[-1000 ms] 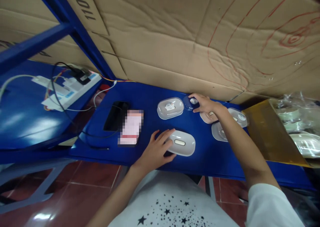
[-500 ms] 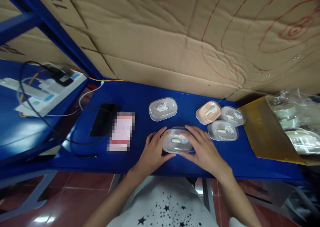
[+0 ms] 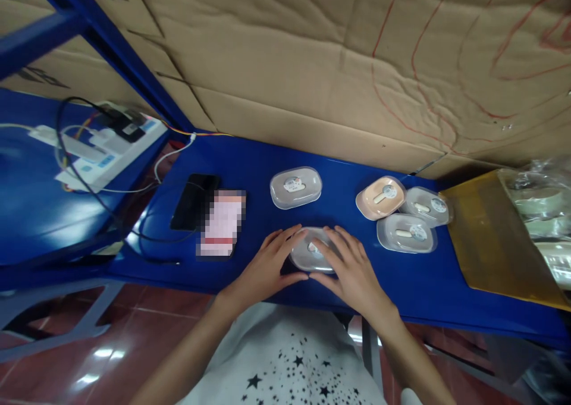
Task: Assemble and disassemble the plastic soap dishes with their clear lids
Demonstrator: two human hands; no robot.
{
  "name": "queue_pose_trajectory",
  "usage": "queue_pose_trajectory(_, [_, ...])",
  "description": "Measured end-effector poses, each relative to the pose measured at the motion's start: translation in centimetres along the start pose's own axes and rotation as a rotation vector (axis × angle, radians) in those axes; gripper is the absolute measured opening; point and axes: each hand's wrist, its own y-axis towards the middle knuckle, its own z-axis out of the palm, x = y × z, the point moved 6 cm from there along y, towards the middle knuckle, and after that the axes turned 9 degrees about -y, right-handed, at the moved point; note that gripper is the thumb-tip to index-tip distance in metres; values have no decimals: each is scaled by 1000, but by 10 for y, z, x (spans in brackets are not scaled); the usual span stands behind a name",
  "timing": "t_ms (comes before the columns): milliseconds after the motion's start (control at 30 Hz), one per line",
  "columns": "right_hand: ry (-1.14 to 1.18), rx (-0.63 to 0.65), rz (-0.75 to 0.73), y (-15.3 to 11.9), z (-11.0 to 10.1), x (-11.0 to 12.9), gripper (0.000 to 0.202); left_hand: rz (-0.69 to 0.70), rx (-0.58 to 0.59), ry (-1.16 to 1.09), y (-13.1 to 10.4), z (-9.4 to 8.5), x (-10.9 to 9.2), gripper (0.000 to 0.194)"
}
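Note:
A small grey oval plastic box (image 3: 301, 257) with a clear lid lies on the blue table in front of me, held from both sides. My left hand (image 3: 274, 259) grips its left end, fingers on the far edge and thumb at the near edge. Around the right end is my right hand (image 3: 345, 262), its fingers reaching over the lid and partly covering a round sticker. Farther back sits another grey box (image 3: 285, 197) with a sticker on its lid. To the right, a peach box (image 3: 372, 206) touches two more grey boxes (image 3: 395, 241).
A carton (image 3: 482, 238) with plastic-wrapped items stands at the right. On the left lie a black phone (image 3: 190, 203) and a blurred pink-screened device (image 3: 223, 220). Cables run from a white power strip (image 3: 89, 170). A cardboard wall (image 3: 285, 84) rises behind the table.
My right hand has shifted left over the lid, and its fingers now hide more of it. The lid's sticker appears farther left. The view has turned slightly left.

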Motion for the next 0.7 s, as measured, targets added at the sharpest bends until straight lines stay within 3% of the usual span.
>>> queue_pose_trajectory(233, [144,53,-36,-4,11,-7,85,-22,12,43,1,0,3,73])
queue_pose_trajectory(367, [156,-34,36,-8,10,-15,62,-7,45,103,11,-7,-2,72])
queue_pose_trajectory(433, [142,-102,74,-14,10,-18,52,43,54,146,22,-16,-11,68])
queue_pose_trajectory(533, [111,-176,129,-25,12,-23,56,110,-15,239,45,-37,-23,54])
queue_pose_trajectory(633, [69,-184,179,-31,15,-27,63,94,-84,432,71,-54,-17,42])
queue_pose_trajectory(700, [25,-170,198,-29,14,-29,66,74,-67,557,88,-63,-6,33])
